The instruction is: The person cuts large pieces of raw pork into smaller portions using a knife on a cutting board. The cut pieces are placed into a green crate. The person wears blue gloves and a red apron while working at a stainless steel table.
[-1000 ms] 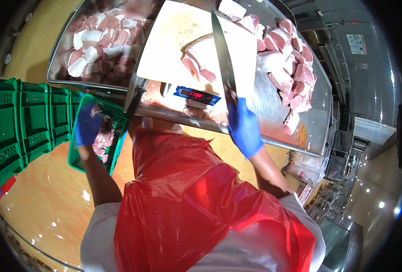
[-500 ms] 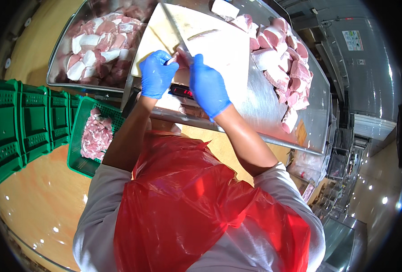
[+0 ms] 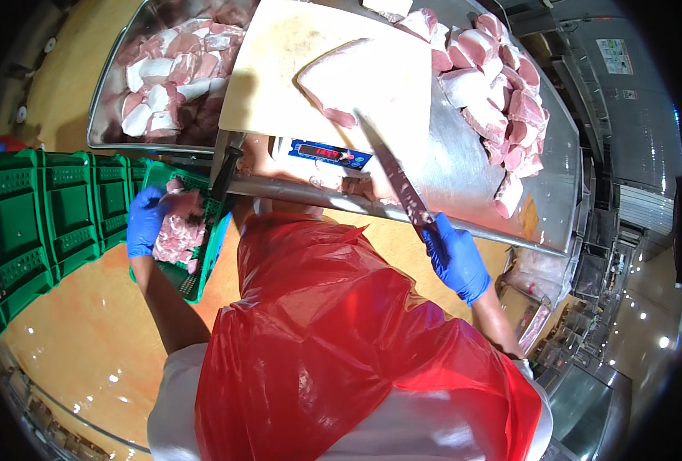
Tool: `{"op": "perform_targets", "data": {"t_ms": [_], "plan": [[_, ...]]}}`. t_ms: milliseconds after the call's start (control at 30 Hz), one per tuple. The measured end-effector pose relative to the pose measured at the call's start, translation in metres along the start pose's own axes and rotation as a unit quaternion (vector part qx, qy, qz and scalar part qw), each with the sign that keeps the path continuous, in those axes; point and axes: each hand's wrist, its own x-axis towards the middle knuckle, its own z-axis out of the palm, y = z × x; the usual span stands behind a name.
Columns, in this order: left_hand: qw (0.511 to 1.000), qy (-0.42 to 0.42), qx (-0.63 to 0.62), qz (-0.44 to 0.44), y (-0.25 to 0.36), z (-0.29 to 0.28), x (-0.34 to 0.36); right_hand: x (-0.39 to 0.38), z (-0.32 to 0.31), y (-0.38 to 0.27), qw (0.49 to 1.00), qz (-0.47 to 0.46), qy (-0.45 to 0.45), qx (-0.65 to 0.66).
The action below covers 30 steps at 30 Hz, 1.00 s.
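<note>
L hand (image 3: 145, 223) at L edge of crate (image 3: 185, 286), fingers bent nr a blurred scrap (image 3: 184, 202) above the trimmings (image 3: 178, 240); can't tell if scrap's gripped or loose. R hand (image 3: 457, 261) closed round knife (image 3: 393, 170) by its handle, just nearside of near edge of table (image 3: 464, 173); blade slants up-L, tip nr the slab (image 3: 333, 83). Slab lies mid-board, pink end twd near edge of board (image 3: 256, 84). Scale (image 3: 328, 152), lit display, shows past that edge. Tray (image 3: 149, 146) w/ chunks (image 3: 183, 71) by board's L edge. Pile (image 3: 502, 92) along table's R edge. Black handle (image 3: 226, 170) nr table's near-L corner.
</note>
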Motion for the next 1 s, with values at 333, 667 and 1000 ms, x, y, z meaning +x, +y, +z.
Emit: {"op": "perform_targets", "data": {"t_ms": [333,667,1000], "plan": [[0.744,0.092,0.312,0.583,0.238,0.086,0.092,0.071,0.018,0.002,0.898,0.033,0.292,0.328],[0.822,-0.187,0.477,0.249,0.361,0.27,0.149,0.022,0.035,0.061,0.862,0.113,0.325,0.373],[0.687,-0.407,0.244,0.551,0.328,0.215,0.089,-0.009,0.062,0.1,0.908,0.087,0.325,0.249]]}}
